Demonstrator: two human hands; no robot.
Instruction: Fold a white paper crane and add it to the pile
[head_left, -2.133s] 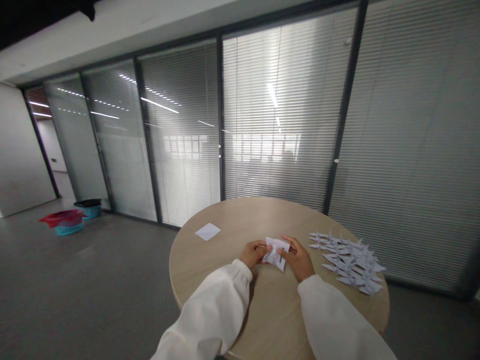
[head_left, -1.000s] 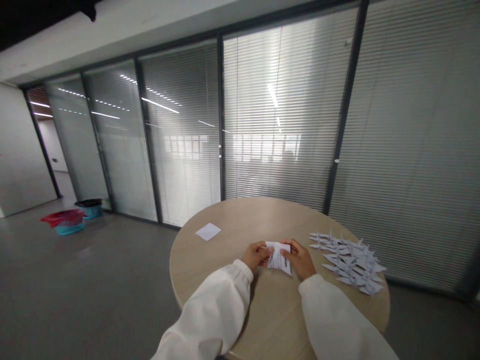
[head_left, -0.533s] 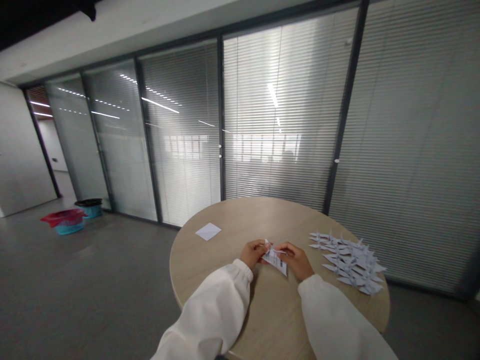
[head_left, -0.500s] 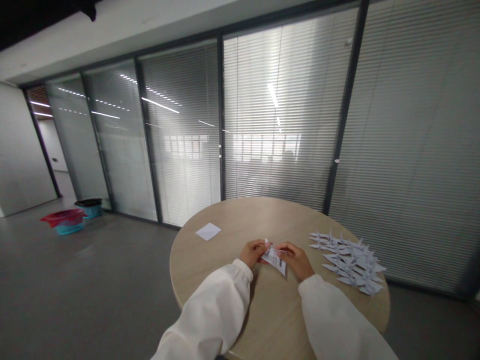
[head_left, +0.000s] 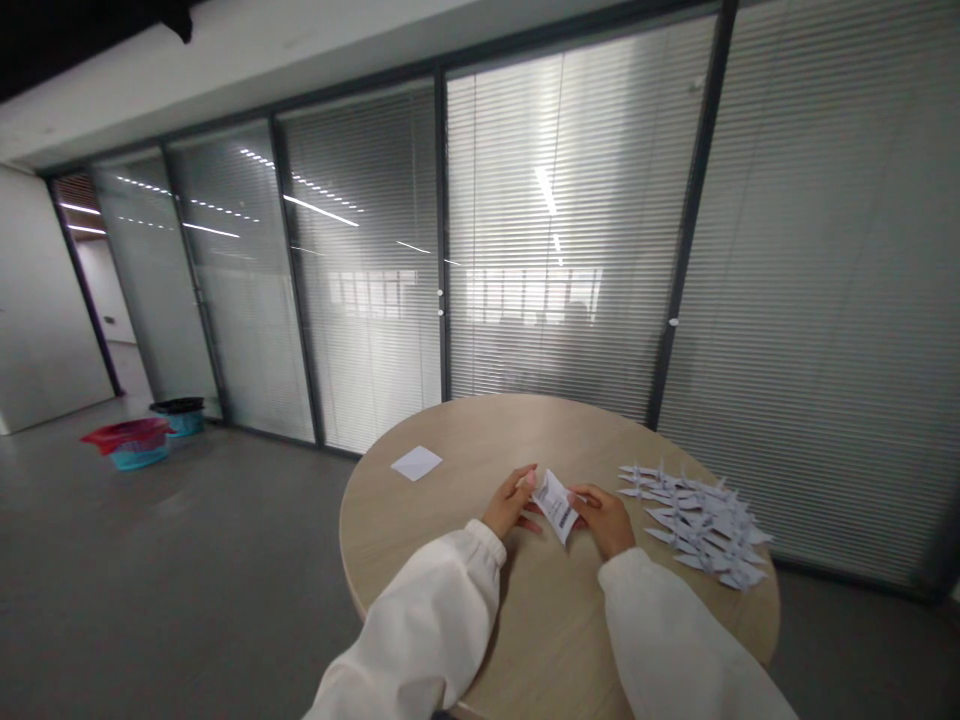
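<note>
A folded piece of white paper (head_left: 556, 506) with dark print on it is held tilted above the round table. My right hand (head_left: 604, 518) pinches its right edge between thumb and fingers. At the paper's left edge is my left hand (head_left: 511, 502), its fingers spread apart; whether a fingertip touches the paper I cannot tell. Beyond my right hand, many folded paper cranes (head_left: 705, 525) lie crowded together on the table's right side. A flat folded paper square (head_left: 417, 463) rests on the left part of the table.
The round wooden table (head_left: 465, 430) stands close to a glass partition (head_left: 555, 240) with blinds. On the floor to the left are a blue bin with a red liner (head_left: 135, 440) and another bin with a black liner (head_left: 180, 415).
The folded paper has been turned so that more of its printed face shows. My left fingers have loosened and spread, and my right hand has shifted slightly right along the paper.
</note>
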